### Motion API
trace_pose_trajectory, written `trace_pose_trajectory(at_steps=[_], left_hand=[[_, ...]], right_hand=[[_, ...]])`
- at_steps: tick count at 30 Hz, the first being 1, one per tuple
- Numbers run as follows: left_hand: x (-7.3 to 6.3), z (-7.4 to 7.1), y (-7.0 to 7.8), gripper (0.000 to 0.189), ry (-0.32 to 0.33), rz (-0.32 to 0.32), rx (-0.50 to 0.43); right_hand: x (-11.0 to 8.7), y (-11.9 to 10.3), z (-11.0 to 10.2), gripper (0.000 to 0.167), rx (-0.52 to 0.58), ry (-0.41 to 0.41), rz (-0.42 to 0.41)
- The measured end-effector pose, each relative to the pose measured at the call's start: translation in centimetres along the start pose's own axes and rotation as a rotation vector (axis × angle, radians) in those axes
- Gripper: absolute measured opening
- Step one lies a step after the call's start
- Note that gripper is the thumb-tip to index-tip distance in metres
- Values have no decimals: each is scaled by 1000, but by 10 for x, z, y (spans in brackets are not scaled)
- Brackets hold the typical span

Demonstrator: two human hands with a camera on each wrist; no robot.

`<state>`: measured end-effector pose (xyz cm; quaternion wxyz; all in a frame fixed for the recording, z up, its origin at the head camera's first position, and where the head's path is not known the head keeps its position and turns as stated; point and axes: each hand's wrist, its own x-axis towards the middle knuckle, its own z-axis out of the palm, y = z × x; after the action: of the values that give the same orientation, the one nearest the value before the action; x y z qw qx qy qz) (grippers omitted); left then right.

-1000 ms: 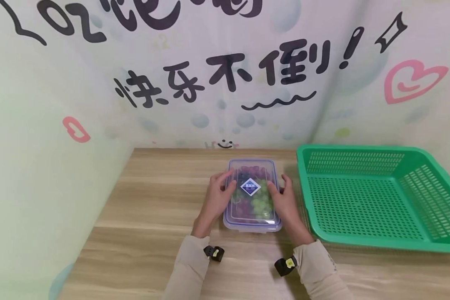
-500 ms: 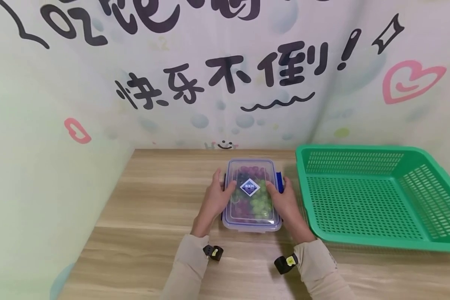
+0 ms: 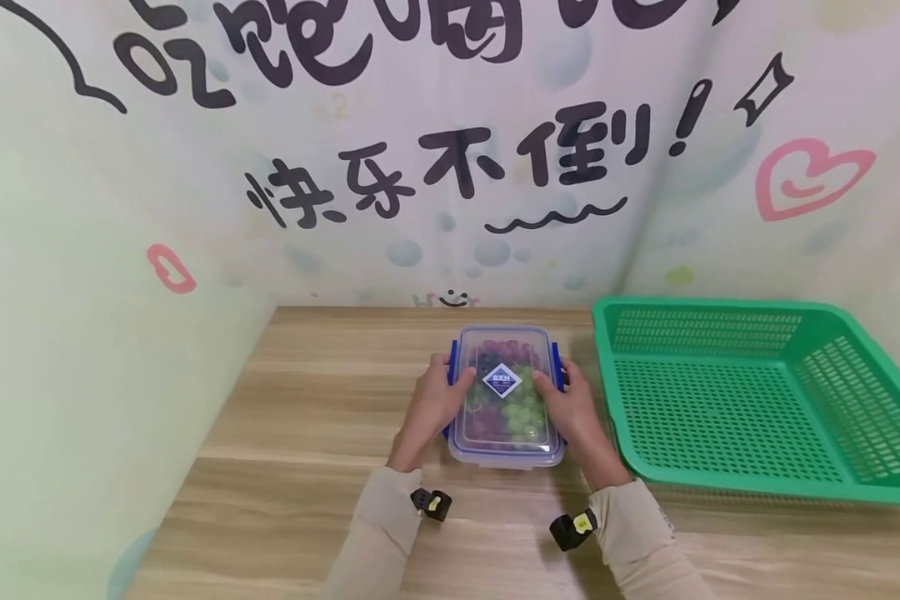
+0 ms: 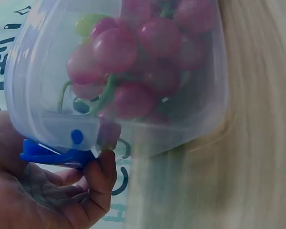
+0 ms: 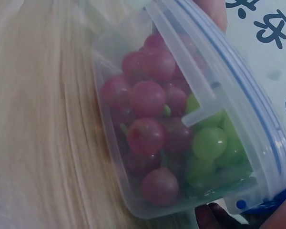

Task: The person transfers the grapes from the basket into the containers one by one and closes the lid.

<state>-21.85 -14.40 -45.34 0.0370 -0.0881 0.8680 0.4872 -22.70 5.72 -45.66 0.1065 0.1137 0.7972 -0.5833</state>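
Note:
A clear plastic food container (image 3: pixel 504 433) with a purple-edged lid and a diamond-shaped BXH label stands on the table before me. Red grapes (image 5: pixel 148 98) and green grapes (image 5: pixel 209 143) show through its walls. My left hand (image 3: pixel 433 404) grips the left side, thumb on the lid, fingers curled at a blue side clip (image 4: pixel 57 155). On the opposite side my right hand (image 3: pixel 572 412) holds the container likewise, its thumb on the lid near the right blue clip (image 3: pixel 557 362). Both clips stick out from the lid's edges. The right fingertips are mostly hidden.
A green plastic basket (image 3: pixel 720 481) with perforated walls stands close to the right hand. The wood-grain table (image 3: pixel 322 400) extends to the left and front. Behind it hangs a printed wall covering (image 3: pixel 465 267) with black characters.
The blue side clips, out of sight a second ago, now stand out on both sides; the right one showed clearly first. The hands stay at the container, and the head view has tilted up slightly.

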Motion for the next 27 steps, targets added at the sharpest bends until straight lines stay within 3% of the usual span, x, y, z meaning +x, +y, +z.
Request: trace_pose_trajectory(at_steps=[4, 10, 18, 27], left_hand=[[0, 5, -1, 51, 3, 58, -58], [-1, 11, -3, 59, -43, 132, -164], [-1, 11, -6, 60, -44, 140, -144], [-3, 14, 2, 58, -25, 154, -76]], right_hand=[[-1, -1, 0, 70, 6, -18, 1], [-3, 0, 4, 69, 24, -27, -19], [-4, 0, 8, 65, 28, -25, -55], [-6, -4, 5, 65, 25, -26, -71]])
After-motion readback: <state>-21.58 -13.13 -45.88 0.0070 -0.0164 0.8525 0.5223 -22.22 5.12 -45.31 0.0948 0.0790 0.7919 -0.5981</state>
